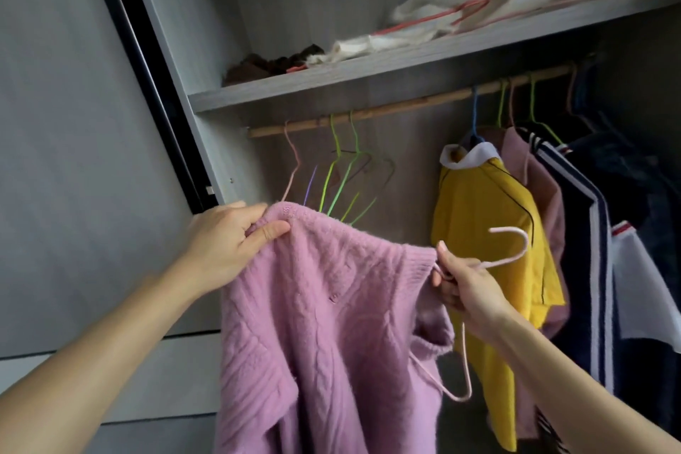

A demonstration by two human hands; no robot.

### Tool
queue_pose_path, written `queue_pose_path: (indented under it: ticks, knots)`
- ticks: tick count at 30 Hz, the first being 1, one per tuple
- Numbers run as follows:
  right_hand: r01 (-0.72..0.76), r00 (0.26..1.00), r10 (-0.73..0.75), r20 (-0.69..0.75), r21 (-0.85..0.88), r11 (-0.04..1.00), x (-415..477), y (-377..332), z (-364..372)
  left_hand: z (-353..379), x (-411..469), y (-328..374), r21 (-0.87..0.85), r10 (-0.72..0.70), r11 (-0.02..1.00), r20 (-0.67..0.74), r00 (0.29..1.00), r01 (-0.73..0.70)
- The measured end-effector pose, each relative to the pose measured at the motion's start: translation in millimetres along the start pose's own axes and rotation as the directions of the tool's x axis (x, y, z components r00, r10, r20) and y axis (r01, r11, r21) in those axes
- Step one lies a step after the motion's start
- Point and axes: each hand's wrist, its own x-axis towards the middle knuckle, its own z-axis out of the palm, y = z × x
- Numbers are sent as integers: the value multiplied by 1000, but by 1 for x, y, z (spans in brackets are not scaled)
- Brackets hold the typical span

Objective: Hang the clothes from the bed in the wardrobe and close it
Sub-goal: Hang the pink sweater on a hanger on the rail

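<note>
A pink knitted sweater (324,324) hangs in front of the open wardrobe, held up between both hands. My left hand (224,240) pinches its left shoulder. My right hand (466,287) grips the neck of a pink wire hanger (510,254), whose hook points up and right while its lower wire loops down beside the sweater's collar. One end of the hanger is inside the sweater. The wooden rail (387,109) runs across the wardrobe above the hands.
Several empty green and pink hangers (342,173) hang at the rail's left. A yellow shirt (490,232), a pink garment and dark striped clothes (589,232) hang to the right. The shelf (368,81) above holds folded white and dark fabrics. The sliding door frame (147,59) stands at left.
</note>
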Motion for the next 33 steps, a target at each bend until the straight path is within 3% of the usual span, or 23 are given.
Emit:
queue_pose_path:
  ticks: [3, 7, 11, 14, 16, 19, 25, 29, 31, 33]
  knots:
    - [17, 999, -14, 32, -80, 997, 0, -9, 3, 7, -5, 7, 46, 35, 998, 43, 998, -37]
    - [-11, 1000, 7, -31, -135, 991, 0, -26, -2, 9, -10, 19, -188, 46, 982, 83, 995, -30]
    - [23, 998, -34, -47, -225, 974, 0, -45, -11, 8, -7, 34, -292, 92, 954, 90, 992, -62]
    - [85, 994, -102, -34, -330, 940, -3, -65, -15, 10, 2, 33, -417, 76, 908, 264, 961, 43]
    - [108, 991, -130, -27, -403, 909, -3, -74, -17, 18, 1, 39, -411, 102, 909, 363, 926, 61]
    - [85, 990, -124, -65, -430, 899, -2, -76, -15, 42, -7, 56, -395, 108, 917, 372, 922, 52]
    - [-53, 999, 50, -17, -425, 904, -7, -66, -10, 81, -11, 78, -293, 62, 955, 362, 930, 50]
    - [-69, 998, 66, -22, -435, 898, -13, -59, -16, 96, -12, 74, -429, 87, 898, 395, 914, 99]
    - [1, 1000, 11, 19, -548, 837, -16, -53, -27, 99, -15, 69, -524, 109, 843, 389, 915, 123]
    - [46, 999, -38, 29, -787, 616, -23, -41, -44, 102, -21, 58, -585, 76, 791, 385, 920, 179]
